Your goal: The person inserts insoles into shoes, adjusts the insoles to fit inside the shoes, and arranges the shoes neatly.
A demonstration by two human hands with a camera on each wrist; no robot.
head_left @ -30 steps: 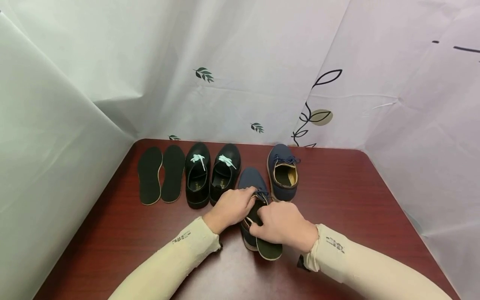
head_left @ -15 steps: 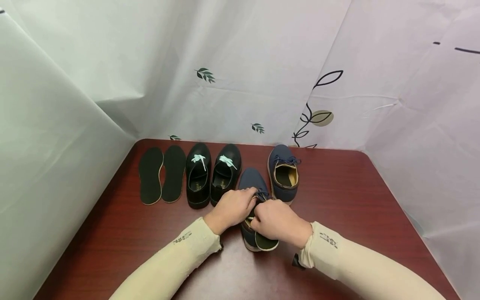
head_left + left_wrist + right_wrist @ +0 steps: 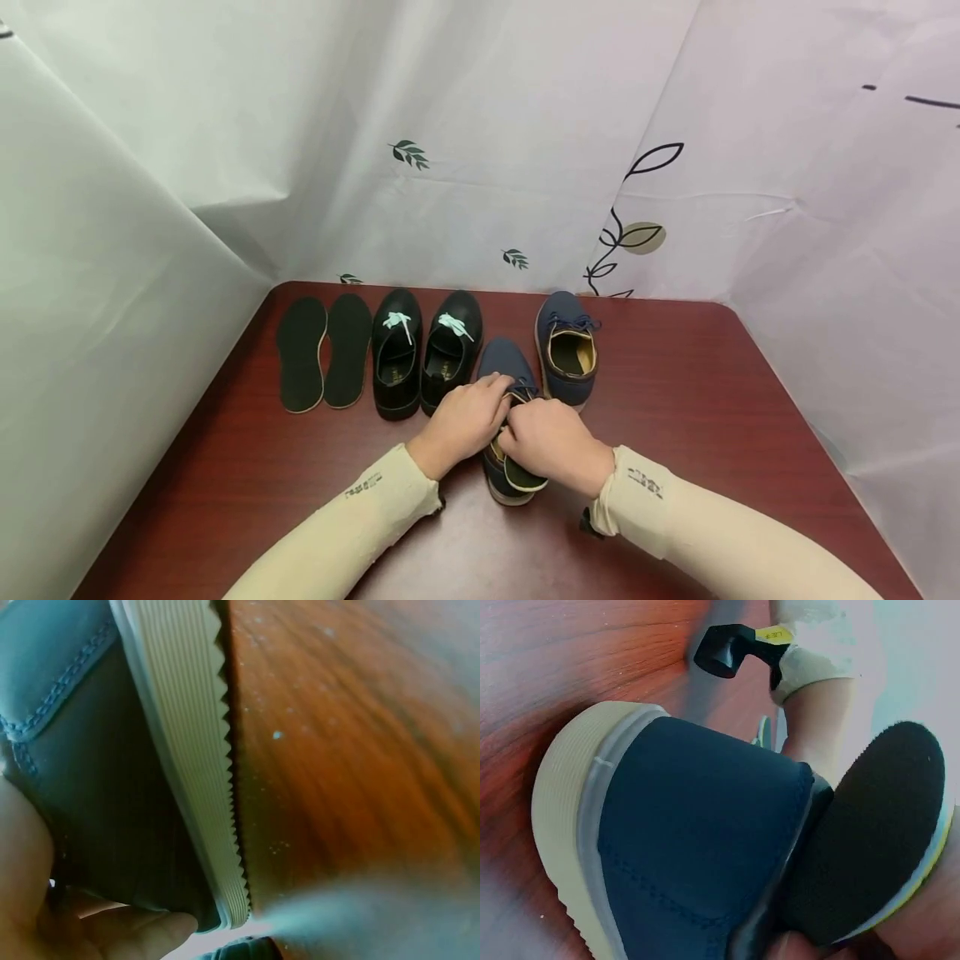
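Note:
A navy blue lace-up shoe [image 3: 504,358] with a pale ribbed sole [image 3: 559,799] stands on the table, toe pointing away from me. My left hand [image 3: 459,421] grips it by the side near the laces; the left wrist view shows a finger [image 3: 161,934] against the shoe's side. In my right hand [image 3: 553,442] is a dark insole [image 3: 874,825] with a light edge. Its front part is hidden inside the shoe, under the hand. The rounded heel end sticks up out of the opening, over the shoe's heel.
The other navy shoe [image 3: 567,350] stands just to the right and farther back. Left of my hands are two black shoes [image 3: 396,387] [image 3: 450,371] with mint laces, then two flat dark insoles [image 3: 302,354] [image 3: 348,350]. A white curtain [image 3: 480,125] surrounds the reddish-brown table [image 3: 697,417].
The right hand has moved slightly forward and left, pushing the insole deeper; less of its heel end shows beyond the shoe. The left hand keeps its hold on the shoe.

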